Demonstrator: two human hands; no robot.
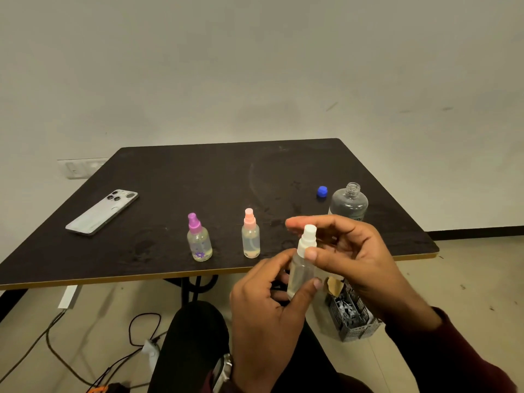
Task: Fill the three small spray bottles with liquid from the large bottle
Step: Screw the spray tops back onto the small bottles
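— So, what have your hands got just now?

— My left hand grips the clear body of the white-capped spray bottle, upright, just off the near edge of the bench. My right hand pinches its white spray top — thumb in front, fingers curled behind.

— And the rest?

— The purple-capped spray bottle and the pink-capped spray bottle stand near the front edge, each capped, with pale liquid inside. The large bottle stands uncapped behind my right hand — its blue cap lies just beside it. A phone lies face down, well apart on the left.
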